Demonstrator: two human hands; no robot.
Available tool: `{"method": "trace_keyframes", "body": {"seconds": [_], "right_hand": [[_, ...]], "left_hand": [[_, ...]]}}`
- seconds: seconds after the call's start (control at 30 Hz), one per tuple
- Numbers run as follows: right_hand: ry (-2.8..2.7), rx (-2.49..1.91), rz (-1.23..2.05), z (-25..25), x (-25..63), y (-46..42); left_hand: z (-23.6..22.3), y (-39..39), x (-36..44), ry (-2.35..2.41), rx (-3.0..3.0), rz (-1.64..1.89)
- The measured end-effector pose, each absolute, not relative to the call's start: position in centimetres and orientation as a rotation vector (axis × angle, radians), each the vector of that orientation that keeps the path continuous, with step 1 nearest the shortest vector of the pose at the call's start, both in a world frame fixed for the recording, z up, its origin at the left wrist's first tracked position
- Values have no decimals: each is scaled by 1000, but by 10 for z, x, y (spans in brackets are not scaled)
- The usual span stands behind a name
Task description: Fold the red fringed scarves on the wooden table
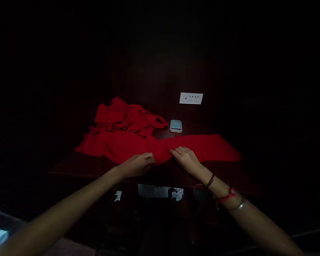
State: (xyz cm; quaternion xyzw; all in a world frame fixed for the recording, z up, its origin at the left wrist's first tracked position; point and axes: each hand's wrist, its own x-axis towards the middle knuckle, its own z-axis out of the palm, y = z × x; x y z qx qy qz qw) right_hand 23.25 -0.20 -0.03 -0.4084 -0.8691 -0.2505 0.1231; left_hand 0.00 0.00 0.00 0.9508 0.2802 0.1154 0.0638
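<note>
A long piece of red cloth (202,146) lies spread across a dark table, smooth at the right and running into a crumpled heap of red fabric (122,115) at the left and back. My left hand (140,164), with a ring on one finger, is closed on the near edge of the cloth around its middle. Just to the right, my right hand (186,158) rests on the same cloth, thumb and fingers closed at its near edge. Between the hands the cloth dips and creases. The fingertips of both hands are partly hidden.
Behind the cloth lies a phone (175,126) with a lit screen. A white socket plate (191,98) is on the dark wall at the back. Pale papers (153,191) show below the table's front edge. Most surroundings are very dark.
</note>
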Motion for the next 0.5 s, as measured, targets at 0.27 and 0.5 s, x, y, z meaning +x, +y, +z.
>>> {"method": "trace_keyframes", "body": {"seconds": [0.27,0.5], "right_hand": [[-2638,-1027,-819,0,217,0],[-2450,-1212,-791,3,242,-5]], "left_hand": [[23,92,18,1289,2591,647],[25,152,51,1307,2151,314]]}}
